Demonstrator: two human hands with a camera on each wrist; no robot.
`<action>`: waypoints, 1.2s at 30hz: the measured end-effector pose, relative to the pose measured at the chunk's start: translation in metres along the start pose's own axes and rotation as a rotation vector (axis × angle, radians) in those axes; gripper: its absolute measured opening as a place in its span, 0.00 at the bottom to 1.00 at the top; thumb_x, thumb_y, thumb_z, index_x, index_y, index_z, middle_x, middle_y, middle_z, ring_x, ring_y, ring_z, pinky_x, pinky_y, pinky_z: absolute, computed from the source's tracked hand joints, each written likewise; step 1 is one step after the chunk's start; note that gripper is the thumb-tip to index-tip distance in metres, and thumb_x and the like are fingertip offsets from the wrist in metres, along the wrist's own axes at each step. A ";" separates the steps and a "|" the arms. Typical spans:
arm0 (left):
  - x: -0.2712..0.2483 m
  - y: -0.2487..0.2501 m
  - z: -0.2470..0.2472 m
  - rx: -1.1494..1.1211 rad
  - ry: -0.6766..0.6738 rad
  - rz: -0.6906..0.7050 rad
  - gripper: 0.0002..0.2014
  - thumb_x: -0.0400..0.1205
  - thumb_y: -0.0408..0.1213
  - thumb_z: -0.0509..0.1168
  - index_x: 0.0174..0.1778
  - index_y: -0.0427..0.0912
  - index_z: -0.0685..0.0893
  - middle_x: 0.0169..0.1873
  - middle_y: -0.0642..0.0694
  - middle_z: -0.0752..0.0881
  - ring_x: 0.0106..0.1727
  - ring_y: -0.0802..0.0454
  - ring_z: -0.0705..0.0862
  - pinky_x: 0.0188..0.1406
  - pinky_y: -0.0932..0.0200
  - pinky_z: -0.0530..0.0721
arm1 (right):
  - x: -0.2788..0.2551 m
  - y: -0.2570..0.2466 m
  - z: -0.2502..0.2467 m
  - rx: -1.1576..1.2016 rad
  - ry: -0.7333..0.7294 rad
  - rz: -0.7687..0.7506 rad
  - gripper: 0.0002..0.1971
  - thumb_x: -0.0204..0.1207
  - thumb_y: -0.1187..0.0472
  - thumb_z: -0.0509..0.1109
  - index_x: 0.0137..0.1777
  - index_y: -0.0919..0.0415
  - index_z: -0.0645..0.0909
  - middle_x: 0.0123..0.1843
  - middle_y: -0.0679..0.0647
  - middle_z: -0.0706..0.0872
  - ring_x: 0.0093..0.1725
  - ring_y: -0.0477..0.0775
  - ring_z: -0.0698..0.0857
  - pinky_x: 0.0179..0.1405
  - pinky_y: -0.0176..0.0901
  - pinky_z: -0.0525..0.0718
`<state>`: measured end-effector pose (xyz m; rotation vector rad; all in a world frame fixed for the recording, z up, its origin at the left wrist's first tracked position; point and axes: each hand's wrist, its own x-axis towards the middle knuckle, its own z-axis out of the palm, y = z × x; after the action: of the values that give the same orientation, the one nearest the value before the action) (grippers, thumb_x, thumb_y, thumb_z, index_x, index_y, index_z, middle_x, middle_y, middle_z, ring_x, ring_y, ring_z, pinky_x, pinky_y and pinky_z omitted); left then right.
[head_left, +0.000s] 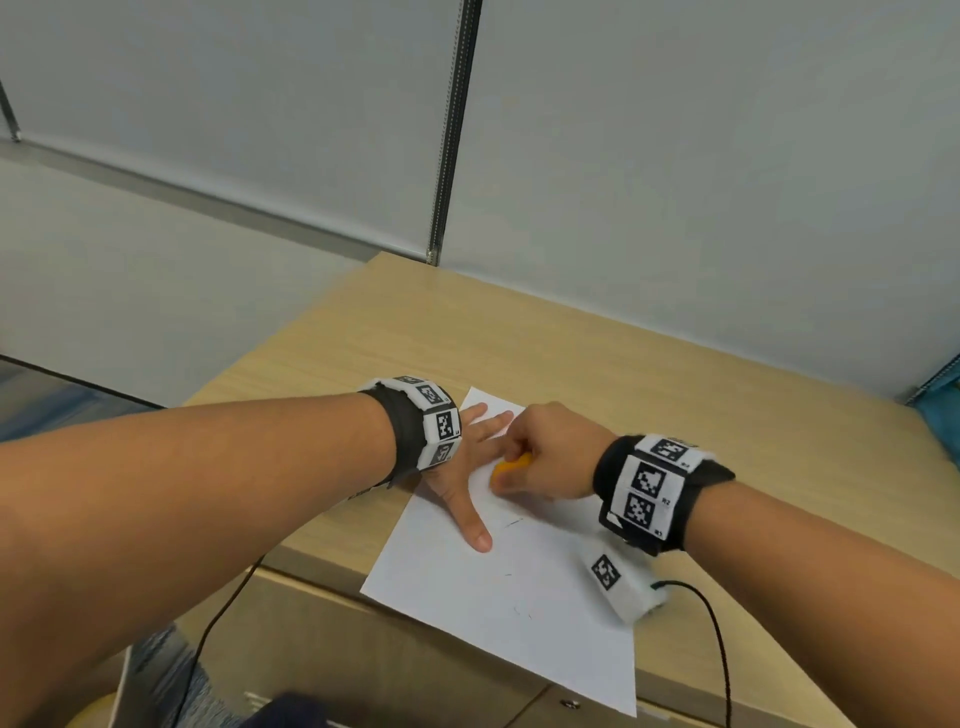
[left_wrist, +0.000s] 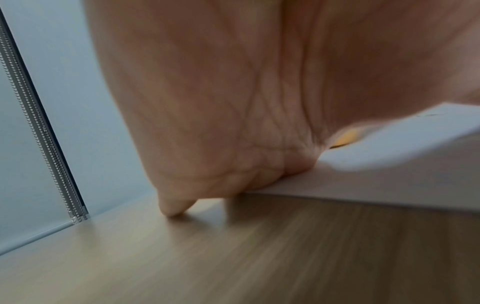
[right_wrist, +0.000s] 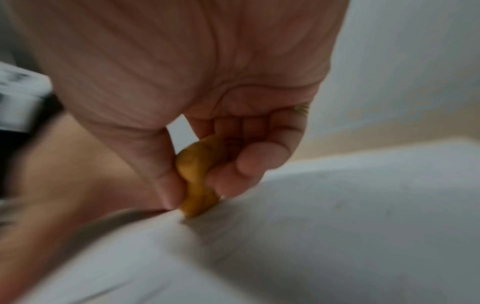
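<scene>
A white sheet of paper (head_left: 519, 587) lies on the light wooden desk (head_left: 415, 332), its near corner hanging past the front edge. My left hand (head_left: 475, 467) lies flat on the sheet's far left part with straight, spread fingers, thumb pointing toward me. My right hand (head_left: 540, 457) pinches a small orange object (head_left: 511, 464), perhaps an eraser or crayon, and presses its end on the paper just right of my left hand. The right wrist view shows the orange object (right_wrist: 197, 176) between thumb and fingers, its tip on the paper (right_wrist: 337, 236). A few faint dark marks (head_left: 513, 522) show on the sheet.
A grey wall with a metal slotted rail (head_left: 452, 130) stands right behind the desk. A white tagged block (head_left: 623, 582) with a black cable (head_left: 717, 639) sits on the sheet's right edge under my right wrist. Another cable (head_left: 218, 618) hangs off the desk front.
</scene>
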<state>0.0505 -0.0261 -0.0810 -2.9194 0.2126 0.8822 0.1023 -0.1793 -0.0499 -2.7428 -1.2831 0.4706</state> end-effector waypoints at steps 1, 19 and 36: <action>-0.001 0.000 0.000 -0.010 0.010 0.005 0.66 0.66 0.77 0.69 0.84 0.61 0.27 0.85 0.52 0.25 0.85 0.41 0.26 0.81 0.27 0.37 | 0.007 0.007 -0.006 -0.038 0.062 0.038 0.14 0.72 0.50 0.76 0.38 0.62 0.86 0.29 0.52 0.83 0.34 0.58 0.84 0.34 0.47 0.82; 0.005 -0.002 0.001 0.024 -0.010 -0.007 0.67 0.63 0.80 0.68 0.85 0.63 0.29 0.84 0.51 0.23 0.85 0.40 0.26 0.81 0.25 0.40 | -0.016 -0.003 0.021 0.064 0.042 -0.108 0.11 0.70 0.47 0.78 0.43 0.53 0.86 0.37 0.48 0.87 0.36 0.49 0.85 0.39 0.49 0.88; -0.012 0.018 0.003 -0.055 0.048 -0.189 0.74 0.51 0.91 0.57 0.86 0.57 0.30 0.88 0.51 0.32 0.89 0.38 0.40 0.84 0.29 0.48 | -0.023 0.025 -0.007 0.098 -0.041 0.327 0.20 0.85 0.47 0.68 0.55 0.67 0.85 0.47 0.64 0.94 0.37 0.61 0.90 0.49 0.59 0.95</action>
<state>0.0360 -0.0424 -0.0778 -2.9511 -0.0847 0.8024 0.1090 -0.2125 -0.0421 -2.8783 -0.7932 0.5974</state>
